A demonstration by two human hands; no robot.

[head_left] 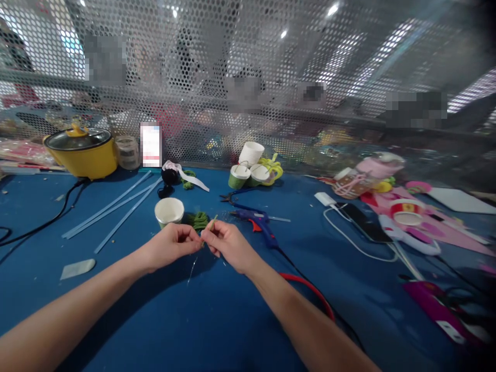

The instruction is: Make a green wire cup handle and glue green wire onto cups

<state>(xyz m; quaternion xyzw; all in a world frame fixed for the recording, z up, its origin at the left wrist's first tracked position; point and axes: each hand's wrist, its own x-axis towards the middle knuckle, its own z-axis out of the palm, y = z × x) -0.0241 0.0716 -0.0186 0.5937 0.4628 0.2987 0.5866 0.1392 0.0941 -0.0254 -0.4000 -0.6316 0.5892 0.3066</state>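
My left hand and my right hand meet above the blue table, both closed in a pinch. Between the right thumb and fingers a thin green strand sticks up. Its lower end reaches the left fingertips, and the fingers hide most of it. Fine clear threads hang below the hands. Just behind the left hand stands a white paper cup, its lower part greenish. A bundle of dark green yarn lies behind the fingertips. To the right rests a blue glue gun with a red trigger.
Pliers and green-wrapped cups are farther back. Clear glue sticks and a yellow electric pot are on the left. On the right lie a phone, its cable and a purple power strip. A perforated screen closes the back.
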